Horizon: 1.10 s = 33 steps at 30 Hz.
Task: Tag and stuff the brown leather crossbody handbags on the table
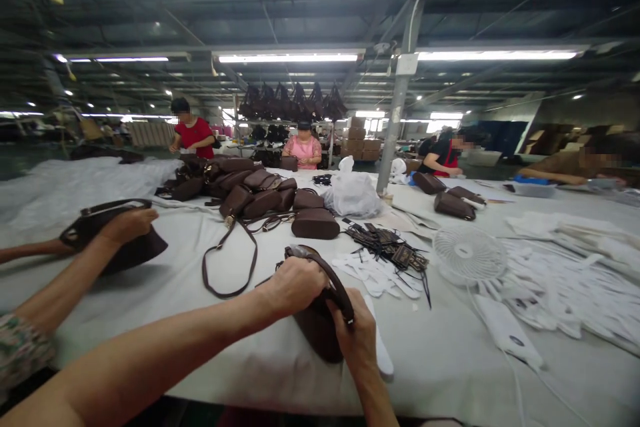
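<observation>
A dark brown handbag (320, 332) with a curved handle is tilted over the near edge of the white-covered table. My left hand (300, 283) is closed at the bag's top opening, beside the handle; its fingertips are partly hidden. My right hand (356, 327) grips the bag's right side near the lower end of the handle, thumb near the opening. Just right of this hand lies a white flat strip (380, 340). Beyond the bag are a pile of black cords with brown tags (387, 245) and scattered white pieces (373, 275).
Brown bags (250, 190) are heaped at the back left, one strap (205, 267) looping forward. A co-worker's hands hold another bag (133, 247) at left. A white fan (470, 255), white cut pieces (565, 280) and a metal post (395, 120) stand or lie to the right.
</observation>
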{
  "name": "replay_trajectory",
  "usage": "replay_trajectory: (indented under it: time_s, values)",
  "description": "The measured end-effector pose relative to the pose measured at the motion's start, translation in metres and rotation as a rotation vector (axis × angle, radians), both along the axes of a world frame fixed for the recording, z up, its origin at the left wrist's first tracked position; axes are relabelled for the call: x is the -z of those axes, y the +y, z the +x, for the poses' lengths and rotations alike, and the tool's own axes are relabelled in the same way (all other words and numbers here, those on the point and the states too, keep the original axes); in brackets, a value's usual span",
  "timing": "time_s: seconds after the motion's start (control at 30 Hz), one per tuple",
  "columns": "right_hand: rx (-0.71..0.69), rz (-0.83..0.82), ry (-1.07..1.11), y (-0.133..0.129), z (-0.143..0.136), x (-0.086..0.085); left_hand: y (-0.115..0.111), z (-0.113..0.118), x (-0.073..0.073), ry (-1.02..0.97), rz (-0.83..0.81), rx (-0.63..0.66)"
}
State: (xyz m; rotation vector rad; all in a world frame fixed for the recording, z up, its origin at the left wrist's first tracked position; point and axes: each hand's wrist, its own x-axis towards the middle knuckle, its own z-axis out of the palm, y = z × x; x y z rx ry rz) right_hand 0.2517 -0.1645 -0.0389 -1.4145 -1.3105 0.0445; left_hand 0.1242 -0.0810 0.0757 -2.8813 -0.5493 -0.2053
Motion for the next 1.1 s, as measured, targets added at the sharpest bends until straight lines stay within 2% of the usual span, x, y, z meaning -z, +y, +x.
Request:
replay_trajectory:
  time_s: [0.17, 0.27, 0.37, 0.47, 0.57, 0.63, 0.73, 0.8, 0.9, 1.0, 1.1]
  values:
    - [-0.041, -0.037, -0.008, -0.013, 0.015, 0.004, 0.014, -0.014, -0.002, -0.08, -0.069, -0.141]
    - [-0.006, -0.062, -0.001, -0.032, 0.041, 0.005, 0.024, -0.026, -0.005, -0.103, -0.077, -0.229]
    - [-0.03, -0.117, -0.033, -0.051, 0.075, 0.005, 0.025, -0.034, -0.002, -0.093, -0.129, -0.205]
    - [-0.035, -0.14, -0.11, -0.055, 0.106, 0.001, 0.019, -0.031, 0.012, -0.153, -0.275, -0.114]
    - [0.026, -0.166, -0.232, -0.046, 0.128, -0.008, 0.011, -0.024, 0.032, -0.396, -0.488, -0.077]
    - [0.146, -0.168, -0.347, -0.038, 0.132, -0.016, 0.009, -0.022, 0.044, -0.597, -0.684, -0.077]
    - [0.313, -0.129, -0.52, -0.033, 0.116, -0.026, 0.011, -0.026, 0.059, -0.812, -1.071, -0.033]
    - [0.314, -0.105, -0.584, -0.034, 0.092, -0.031, 0.015, -0.03, 0.069, -0.902, -1.307, 0.026]
    - [0.225, -0.097, -0.611, -0.036, 0.052, -0.036, 0.021, -0.032, 0.082, -1.002, -1.474, 0.072]
    - [0.175, -0.09, -0.61, -0.033, 0.025, -0.041, 0.024, -0.024, 0.088, -1.056, -1.625, 0.075]
    - [0.176, -0.055, -0.601, -0.027, 0.013, -0.043, 0.028, -0.018, 0.086, -0.948, -1.803, 0.135]
